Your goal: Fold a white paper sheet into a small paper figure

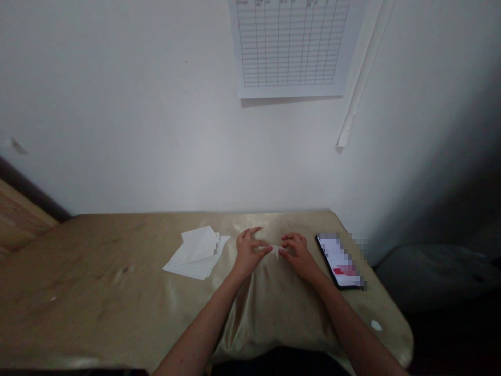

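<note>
A small folded piece of white paper [275, 251] is held between my two hands, just above the tan table cover. My left hand [248, 250] pinches its left end between thumb and index finger, with the other fingers spread away. At the right end, my right hand [297, 254] grips the paper with thumb and fingertips, its remaining fingers curled. Part of the paper is covered by the fingertips, so its full folded shape cannot be made out. Left of my left hand lie loose white paper sheets [199, 253], some lined and one with a torn edge.
A tablet or large phone [340, 261] with a lit screen lies near the table's right edge. A small white scrap [376, 325] rests by the front right corner. The tan table cover [117, 292] meets a white wall, where a printed grid sheet [289, 47] hangs.
</note>
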{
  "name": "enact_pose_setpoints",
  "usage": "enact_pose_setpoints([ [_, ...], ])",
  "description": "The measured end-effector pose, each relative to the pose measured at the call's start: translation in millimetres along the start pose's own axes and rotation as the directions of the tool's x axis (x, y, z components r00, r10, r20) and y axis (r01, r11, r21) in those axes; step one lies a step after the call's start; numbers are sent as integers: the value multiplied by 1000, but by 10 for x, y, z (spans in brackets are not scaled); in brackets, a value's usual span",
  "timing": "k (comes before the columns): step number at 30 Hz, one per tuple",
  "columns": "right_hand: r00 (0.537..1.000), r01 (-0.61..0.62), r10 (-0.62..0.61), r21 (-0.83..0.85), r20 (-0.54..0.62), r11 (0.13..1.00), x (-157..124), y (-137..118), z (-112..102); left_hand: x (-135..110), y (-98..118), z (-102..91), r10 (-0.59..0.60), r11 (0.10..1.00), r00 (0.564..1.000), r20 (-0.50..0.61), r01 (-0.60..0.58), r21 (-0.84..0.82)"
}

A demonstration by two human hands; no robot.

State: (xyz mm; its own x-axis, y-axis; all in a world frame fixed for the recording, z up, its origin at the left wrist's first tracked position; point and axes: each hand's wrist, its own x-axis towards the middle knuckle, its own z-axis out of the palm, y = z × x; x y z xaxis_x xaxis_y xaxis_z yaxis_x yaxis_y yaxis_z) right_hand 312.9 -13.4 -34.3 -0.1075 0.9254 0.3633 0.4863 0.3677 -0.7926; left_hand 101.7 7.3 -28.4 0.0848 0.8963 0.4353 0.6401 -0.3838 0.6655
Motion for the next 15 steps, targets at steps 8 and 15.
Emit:
enact_pose_setpoints([
  [8,999,-5,4,29,33,1000,19,54,-21,-18,23,29,-10,1000,1000,9,10,-4],
  [15,999,-27,26,31,32,999,27,71,-8,-2,52,33,-51,999,999,-1,51,-12],
])
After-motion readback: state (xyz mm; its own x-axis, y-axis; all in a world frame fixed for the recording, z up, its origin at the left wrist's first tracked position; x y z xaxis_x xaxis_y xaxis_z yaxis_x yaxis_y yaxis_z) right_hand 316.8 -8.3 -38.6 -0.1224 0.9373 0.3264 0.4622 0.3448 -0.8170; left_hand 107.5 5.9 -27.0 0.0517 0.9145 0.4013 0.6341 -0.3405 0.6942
